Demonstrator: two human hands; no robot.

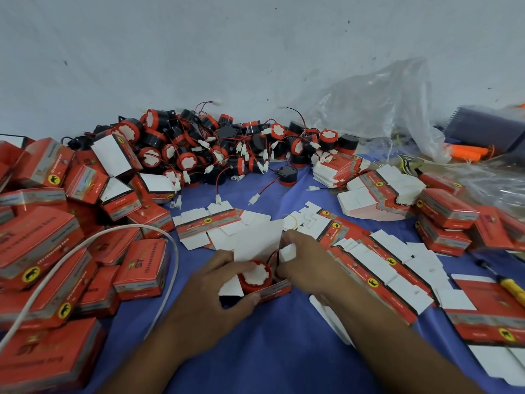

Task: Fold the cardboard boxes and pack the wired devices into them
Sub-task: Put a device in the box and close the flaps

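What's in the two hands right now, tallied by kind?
open red cardboard box: 1
round red-and-black wired device: 1
white plastic connector: 1
Total: 3
The left hand steadies the box, with the device sitting in it; the right hand pinches the connector.

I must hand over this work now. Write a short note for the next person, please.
Left hand steadies the open box; a red device sits in it.
Right hand holds its white connector, not yet tucked in.
Done: closed boxes piled at left.
Left: tuck the wire, close the flap; then the device heap and flat blanks.
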